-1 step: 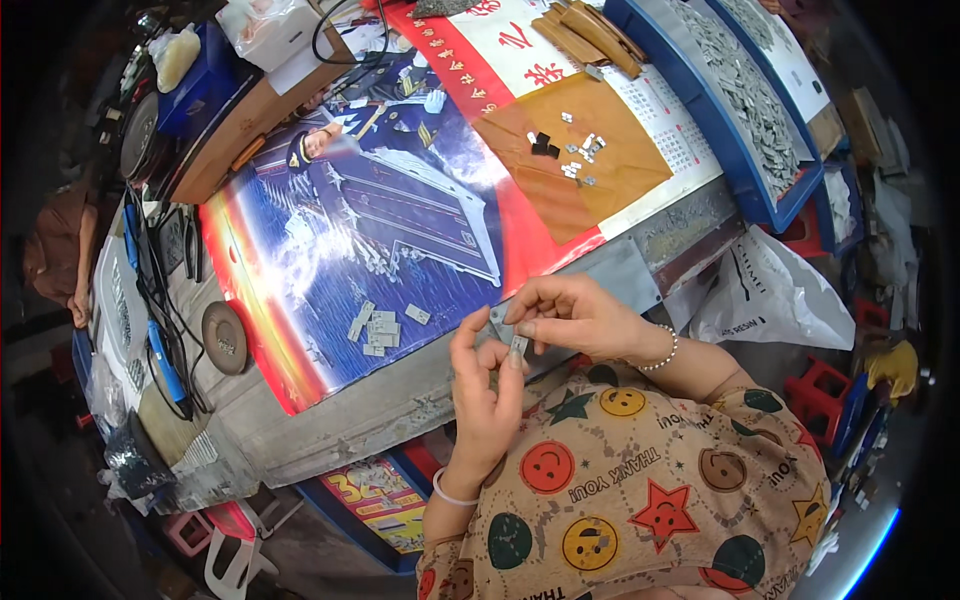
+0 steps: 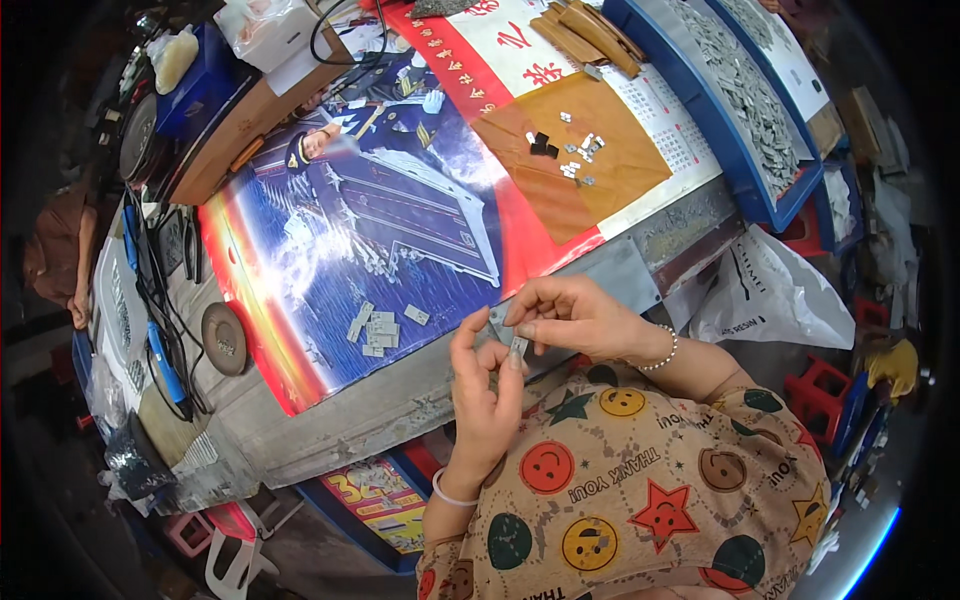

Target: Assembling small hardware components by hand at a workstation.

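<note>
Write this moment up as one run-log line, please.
left hand: holds small grey part(s) | right hand: fingertips on same | held count: unclear | poster: loose grey pieces | blue tray: grey bits inside

Garment (image 2: 560, 432): tan, loose-looking, cartoon print all over. Red round smiley (image 2: 546, 467) at left of body, yellow smileys (image 2: 590, 543) above and below, brown smiley (image 2: 722, 470) toward the right. Red star (image 2: 664, 513) with a face, mid-print; dark green star (image 2: 570, 407) near the upper edge; yellow star (image 2: 810, 514) far right. Dark green round patches (image 2: 509, 541), small grey dashes, black lettering between. Sleeves end on the forearms. Left hand (image 2: 483, 385) bare; smooth, pale bangle (image 2: 455, 500) at its wrist. Right hand (image 2: 578, 318) bare; bracelet (image 2: 672, 352) of round white beads, pearl-like.
</note>
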Tool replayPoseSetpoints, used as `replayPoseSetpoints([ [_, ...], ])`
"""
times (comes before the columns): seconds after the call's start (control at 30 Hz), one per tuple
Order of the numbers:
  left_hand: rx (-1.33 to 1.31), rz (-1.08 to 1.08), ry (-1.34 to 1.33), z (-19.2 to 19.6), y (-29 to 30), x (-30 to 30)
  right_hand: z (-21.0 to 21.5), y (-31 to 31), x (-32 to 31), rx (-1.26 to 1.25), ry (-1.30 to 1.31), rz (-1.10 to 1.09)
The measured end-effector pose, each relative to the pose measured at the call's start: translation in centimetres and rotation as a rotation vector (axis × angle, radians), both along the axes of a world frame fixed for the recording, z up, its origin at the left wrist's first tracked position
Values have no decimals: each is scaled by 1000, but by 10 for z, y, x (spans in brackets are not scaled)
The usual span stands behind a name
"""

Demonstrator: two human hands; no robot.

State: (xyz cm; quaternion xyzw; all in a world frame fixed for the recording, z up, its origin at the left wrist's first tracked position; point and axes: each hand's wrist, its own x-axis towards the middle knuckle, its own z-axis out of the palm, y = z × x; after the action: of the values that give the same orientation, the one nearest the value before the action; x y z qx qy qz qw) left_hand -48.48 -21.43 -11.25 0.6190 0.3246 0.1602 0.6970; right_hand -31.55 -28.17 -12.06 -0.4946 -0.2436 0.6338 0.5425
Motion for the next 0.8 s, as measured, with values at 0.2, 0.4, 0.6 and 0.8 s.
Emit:
replayPoseSetpoints([
  [0.2, -60, 19, -18, 3, -1, 4, -9, -6, 2, 48, 17, 4],
  [0.4, -150, 77, -33, 2, -1, 10, -6, -11, 7, 11, -22, -35],
  [0.6, -181, 118, -5, 3, 3, 6, -8, -8, 66, 63, -1093, -356],
  [0.8, -187, 113, 3, 5, 4, 9, -27, -13, 117, 15, -1346, -410],
])
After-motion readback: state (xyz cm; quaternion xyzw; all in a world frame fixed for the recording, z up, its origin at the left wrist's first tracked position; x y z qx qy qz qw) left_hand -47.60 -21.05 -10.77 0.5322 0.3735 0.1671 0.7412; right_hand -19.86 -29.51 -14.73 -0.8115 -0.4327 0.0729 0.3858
